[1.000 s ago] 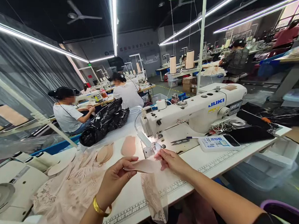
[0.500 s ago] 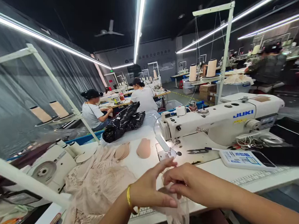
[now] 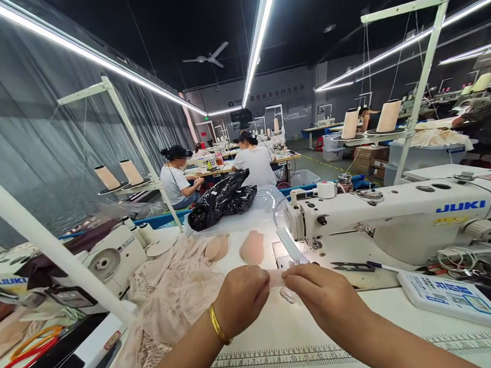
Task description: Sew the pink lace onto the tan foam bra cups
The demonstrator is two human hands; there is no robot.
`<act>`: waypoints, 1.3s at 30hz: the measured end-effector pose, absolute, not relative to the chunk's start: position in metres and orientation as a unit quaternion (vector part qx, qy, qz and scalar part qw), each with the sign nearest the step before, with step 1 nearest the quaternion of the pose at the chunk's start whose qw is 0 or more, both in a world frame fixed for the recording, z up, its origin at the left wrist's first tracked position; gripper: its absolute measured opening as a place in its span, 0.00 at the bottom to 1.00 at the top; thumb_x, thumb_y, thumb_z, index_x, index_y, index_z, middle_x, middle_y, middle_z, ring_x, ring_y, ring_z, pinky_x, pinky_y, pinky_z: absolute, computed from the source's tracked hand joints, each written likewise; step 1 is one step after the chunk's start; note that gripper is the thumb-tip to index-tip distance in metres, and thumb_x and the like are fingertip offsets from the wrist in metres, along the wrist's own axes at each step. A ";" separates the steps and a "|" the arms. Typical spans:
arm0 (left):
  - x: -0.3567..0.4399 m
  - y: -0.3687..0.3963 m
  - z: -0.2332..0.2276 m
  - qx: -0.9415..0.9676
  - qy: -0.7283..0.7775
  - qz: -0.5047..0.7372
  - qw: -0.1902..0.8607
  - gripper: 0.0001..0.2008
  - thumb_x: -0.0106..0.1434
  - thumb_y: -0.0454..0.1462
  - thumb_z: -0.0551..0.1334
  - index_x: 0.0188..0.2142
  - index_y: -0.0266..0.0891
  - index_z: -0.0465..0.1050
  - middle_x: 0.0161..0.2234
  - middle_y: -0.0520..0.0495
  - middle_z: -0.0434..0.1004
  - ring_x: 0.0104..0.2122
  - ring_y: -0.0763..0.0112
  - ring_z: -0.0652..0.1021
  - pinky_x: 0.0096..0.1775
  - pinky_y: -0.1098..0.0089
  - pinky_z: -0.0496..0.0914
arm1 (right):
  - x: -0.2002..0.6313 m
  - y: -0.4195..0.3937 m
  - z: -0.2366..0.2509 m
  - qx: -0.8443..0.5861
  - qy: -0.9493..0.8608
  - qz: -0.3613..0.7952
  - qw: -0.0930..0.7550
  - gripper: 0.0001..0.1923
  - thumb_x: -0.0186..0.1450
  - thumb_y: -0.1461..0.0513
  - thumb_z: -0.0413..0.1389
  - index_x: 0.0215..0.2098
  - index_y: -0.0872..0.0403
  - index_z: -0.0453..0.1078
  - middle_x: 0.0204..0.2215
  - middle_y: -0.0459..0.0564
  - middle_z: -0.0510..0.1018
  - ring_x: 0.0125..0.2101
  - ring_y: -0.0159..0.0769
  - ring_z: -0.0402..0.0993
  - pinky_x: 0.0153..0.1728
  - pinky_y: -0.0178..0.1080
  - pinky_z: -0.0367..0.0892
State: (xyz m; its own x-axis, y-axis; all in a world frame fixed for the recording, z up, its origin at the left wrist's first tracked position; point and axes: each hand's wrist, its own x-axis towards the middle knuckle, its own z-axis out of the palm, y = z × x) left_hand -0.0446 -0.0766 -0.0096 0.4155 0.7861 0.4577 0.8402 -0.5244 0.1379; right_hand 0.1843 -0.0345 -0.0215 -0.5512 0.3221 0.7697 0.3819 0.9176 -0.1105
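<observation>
A narrow piece of pale pink fabric [image 3: 277, 277] is stretched between my two hands, just in front of the sewing machine's needle area. My left hand [image 3: 243, 298], with a gold bangle at the wrist, is closed in a fist around one end. Bent fingers of my right hand [image 3: 324, 292] grip the other end and hide part of it. A small lacy bit [image 3: 287, 295] shows below the fabric, beside the right fingers. The white JUKI sewing machine [image 3: 375, 218] stands beyond, its lamp lit. Two groups of beige teardrop-shaped pieces, the left stack [image 3: 216, 248] and the right one [image 3: 252, 247], lie beyond my left hand.
Beige lace fabric [image 3: 174, 295] is heaped to the left. Thread snips [image 3: 352, 266] and a white-and-blue box [image 3: 449, 296] lie to the right. A black plastic bag [image 3: 220, 199] rests behind. A ruler strip [image 3: 285, 359] runs along the front edge. Co-workers sit farther back.
My left hand has gone from spread fingers to a fist. The fabric has risen from the table's front edge and is now taut between both hands. The view has swung left.
</observation>
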 end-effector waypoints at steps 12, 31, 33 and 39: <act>-0.009 -0.021 -0.057 -0.918 -0.383 -0.023 0.101 0.04 0.64 0.31 0.64 0.34 0.39 0.70 0.31 0.47 0.76 0.29 0.63 0.75 0.32 0.64 0.69 | 0.212 0.035 -0.087 -0.214 -0.908 0.283 0.223 0.16 0.76 0.61 0.47 0.43 0.47 0.77 0.40 0.47 0.82 0.39 0.40 0.77 0.41 0.39 0.70; -0.008 -0.001 -0.068 -0.908 -0.360 -0.212 -0.035 0.09 0.73 0.32 0.54 0.38 0.41 0.71 0.37 0.45 0.77 0.37 0.62 0.74 0.38 0.63 0.72 | 0.243 0.053 -0.084 -0.150 -0.961 0.080 0.217 0.13 0.71 0.68 0.53 0.45 0.49 0.77 0.37 0.48 0.77 0.36 0.36 0.66 0.36 0.38 0.60; -0.006 -0.001 -0.067 -0.908 -0.358 -0.214 -0.031 0.09 0.73 0.32 0.54 0.40 0.41 0.72 0.37 0.45 0.77 0.35 0.63 0.73 0.36 0.64 0.71 | 0.243 0.053 -0.083 -0.152 -0.962 0.080 0.213 0.14 0.71 0.68 0.52 0.45 0.49 0.77 0.37 0.49 0.77 0.35 0.36 0.66 0.36 0.38 0.60; -0.005 0.000 -0.066 -0.910 -0.362 -0.202 -0.027 0.10 0.74 0.33 0.53 0.44 0.41 0.74 0.35 0.45 0.75 0.33 0.64 0.70 0.34 0.64 0.69 | 0.243 0.051 -0.082 -0.151 -0.961 0.091 0.212 0.15 0.72 0.68 0.50 0.45 0.49 0.78 0.38 0.50 0.78 0.37 0.37 0.67 0.36 0.38 0.61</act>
